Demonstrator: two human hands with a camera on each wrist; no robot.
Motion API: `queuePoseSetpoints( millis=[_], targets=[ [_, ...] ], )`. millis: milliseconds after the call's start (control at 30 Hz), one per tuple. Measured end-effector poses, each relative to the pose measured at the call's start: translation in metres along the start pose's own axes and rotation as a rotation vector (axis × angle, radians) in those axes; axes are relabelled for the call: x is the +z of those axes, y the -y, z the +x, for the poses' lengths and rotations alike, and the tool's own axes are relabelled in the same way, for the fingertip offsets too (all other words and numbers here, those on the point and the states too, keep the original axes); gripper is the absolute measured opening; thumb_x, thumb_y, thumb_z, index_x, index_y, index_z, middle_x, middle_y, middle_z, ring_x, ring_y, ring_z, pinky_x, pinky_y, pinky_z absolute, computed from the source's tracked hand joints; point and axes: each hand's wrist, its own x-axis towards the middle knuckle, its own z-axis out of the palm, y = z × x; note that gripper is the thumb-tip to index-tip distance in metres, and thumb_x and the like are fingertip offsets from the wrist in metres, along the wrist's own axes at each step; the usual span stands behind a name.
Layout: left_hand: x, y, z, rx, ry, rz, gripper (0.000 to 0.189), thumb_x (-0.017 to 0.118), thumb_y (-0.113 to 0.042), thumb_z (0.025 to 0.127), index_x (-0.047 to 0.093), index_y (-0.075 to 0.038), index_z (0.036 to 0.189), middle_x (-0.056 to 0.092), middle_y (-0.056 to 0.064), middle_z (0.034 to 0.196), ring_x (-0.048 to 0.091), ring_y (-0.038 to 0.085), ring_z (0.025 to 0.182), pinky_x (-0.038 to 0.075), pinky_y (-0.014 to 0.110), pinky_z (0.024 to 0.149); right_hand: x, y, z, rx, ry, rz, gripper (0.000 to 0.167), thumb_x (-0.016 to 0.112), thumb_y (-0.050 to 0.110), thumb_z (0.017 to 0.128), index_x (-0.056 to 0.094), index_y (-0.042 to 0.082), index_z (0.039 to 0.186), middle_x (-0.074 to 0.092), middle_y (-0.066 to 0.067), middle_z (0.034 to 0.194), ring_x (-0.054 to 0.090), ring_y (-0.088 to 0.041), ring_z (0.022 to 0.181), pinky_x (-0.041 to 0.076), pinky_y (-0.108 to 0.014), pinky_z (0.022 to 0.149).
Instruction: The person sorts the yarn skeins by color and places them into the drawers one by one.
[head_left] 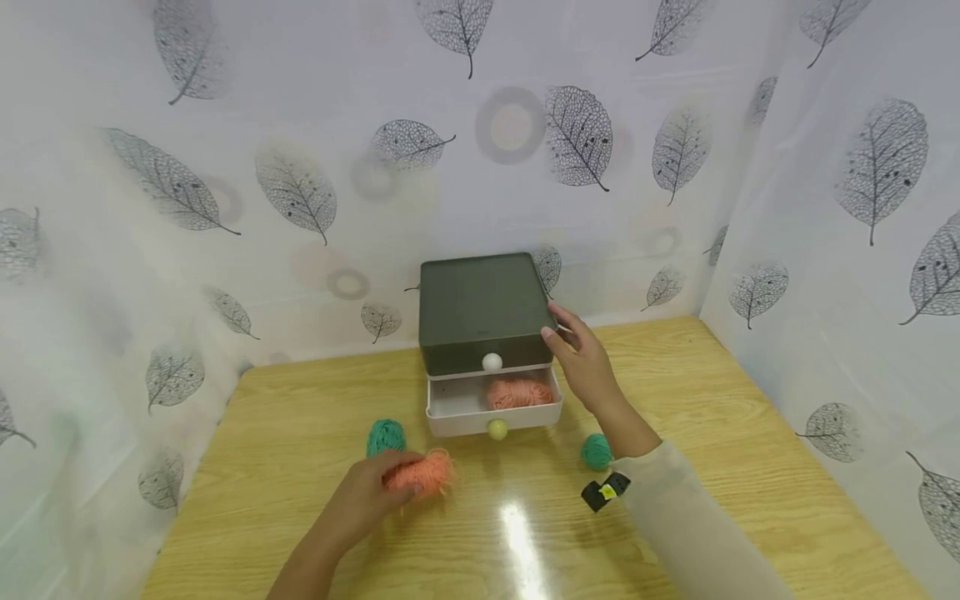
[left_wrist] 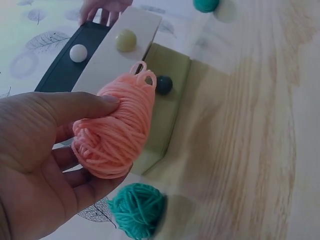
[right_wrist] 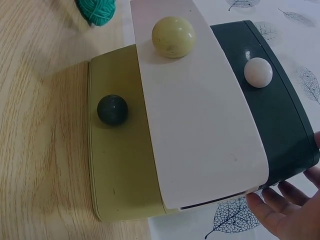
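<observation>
My left hand [head_left: 375, 492] holds a coral yarn ball [left_wrist: 117, 125] between thumb and fingers, in front of the small drawer cabinet [head_left: 483, 300]. The cabinet has a dark green top drawer [right_wrist: 267, 107] with a white knob. Its off-white middle drawer [head_left: 453, 423] is pulled out, with another coral yarn ball [head_left: 519, 393] lying inside at the right. Below it is an olive drawer [right_wrist: 122, 165] with a dark knob, shut. My right hand [head_left: 588, 362] rests against the cabinet's right side, its fingers fairly straight and its thumb at the top front corner.
A green yarn ball [head_left: 386, 437] lies on the wooden table [head_left: 300, 442] just beyond my left hand. Another green yarn ball [head_left: 596, 452] is to the cabinet's right, beside my right forearm. Leaf-patterned sheeting [head_left: 450, 208] closes off the back and both sides.
</observation>
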Motion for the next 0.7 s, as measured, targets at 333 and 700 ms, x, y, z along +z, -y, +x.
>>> queuePoseSetpoints(
  millis=[333,700],
  targets=[
    [-0.017,-0.017,0.001,0.124,-0.131,0.021,0.041,0.083,-0.017,0.084,0.071,-0.025,0.122,0.07,-0.007,0.118,0.063,0.011,0.104,0.056,0.026,0.088,0.0,-0.002,-0.002,-0.027,-0.016,0.019,0.054,0.059,0.037,0.103,0.044,0.026,0.154,0.038,-0.005,0.162,0.047,-0.032,0.143,0.042,-0.053,0.116],
    [-0.027,-0.036,0.011,0.191,-0.197,-0.02,0.04,0.081,-0.024,0.087,0.069,-0.023,0.125,0.069,-0.004,0.12,0.059,0.01,0.094,0.054,0.022,0.081,-0.001,-0.001,-0.003,-0.02,-0.013,0.03,0.056,0.06,0.037,0.102,0.043,0.026,0.154,0.037,-0.006,0.163,0.045,-0.033,0.145,0.041,-0.053,0.116]
  ],
)
